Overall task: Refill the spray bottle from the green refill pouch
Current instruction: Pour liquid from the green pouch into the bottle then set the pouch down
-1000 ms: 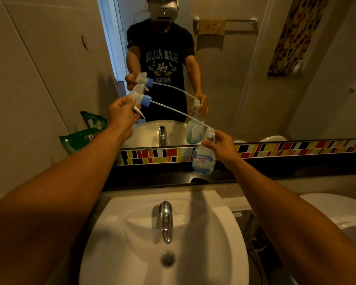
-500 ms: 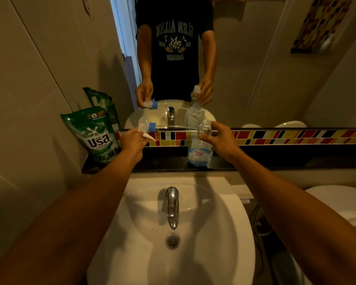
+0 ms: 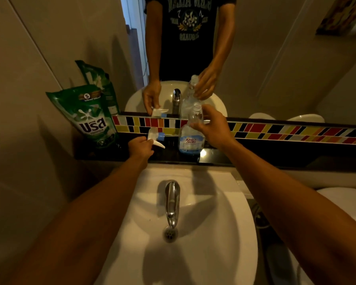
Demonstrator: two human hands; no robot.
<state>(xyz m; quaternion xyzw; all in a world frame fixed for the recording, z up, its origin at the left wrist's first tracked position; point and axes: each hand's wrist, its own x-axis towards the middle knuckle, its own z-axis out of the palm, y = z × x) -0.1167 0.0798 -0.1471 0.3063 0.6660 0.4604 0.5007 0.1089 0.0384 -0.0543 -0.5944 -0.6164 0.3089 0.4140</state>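
Left hand (image 3: 140,146) grips the spray head (image 3: 155,137); right hand (image 3: 211,126) clasps the spray bottle (image 3: 190,138) neck.

Green refill pouch (image 3: 90,118), clear blue-labelled spray bottle (image 3: 191,138), multicoloured tile strip (image 3: 275,131), white sink (image 3: 224,223)

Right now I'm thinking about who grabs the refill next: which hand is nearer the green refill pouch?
Left. The left hand, holding the spray head, is just right of the green refill pouch. The right hand grips the spray bottle neck, farther right.
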